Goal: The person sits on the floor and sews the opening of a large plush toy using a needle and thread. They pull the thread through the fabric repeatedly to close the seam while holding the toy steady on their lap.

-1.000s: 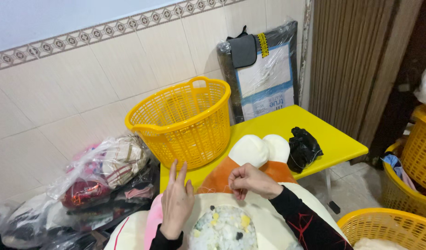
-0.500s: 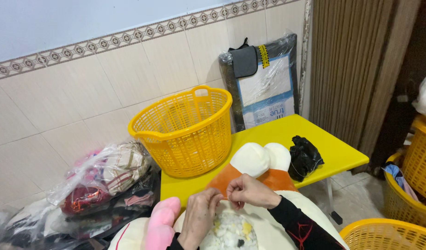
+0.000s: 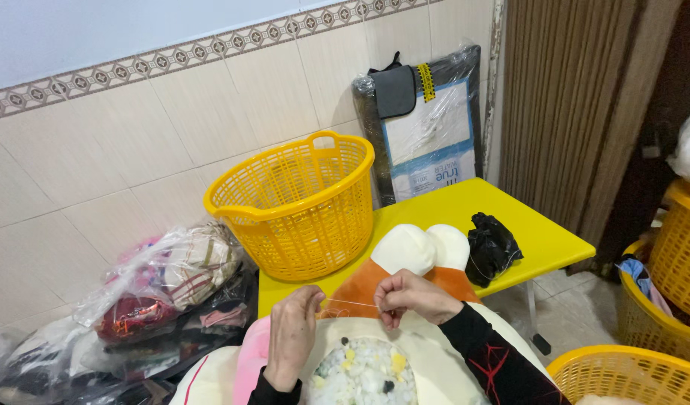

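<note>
Two hands, left [image 3: 291, 337] and right [image 3: 412, 296], stretch thread [image 3: 350, 303] taut, sideways.

worktop [image 3: 543, 240]: bare yellow strip along right edge and far corner | yellow basket [image 3: 296, 206] blocks rear left | black bag [image 3: 491, 247] blocks right of white pads [image 3: 420, 247] | bagged clothes [image 3: 165, 285] crowd left side | wrapped board [image 3: 427, 127] closes off back wall

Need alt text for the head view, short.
Two hands, the left hand and right hand, pull a thin thread taut between them above a cream stuffed toy with its filling exposed. Behind them, a yellow table holds a yellow basket and a black bag.
</note>
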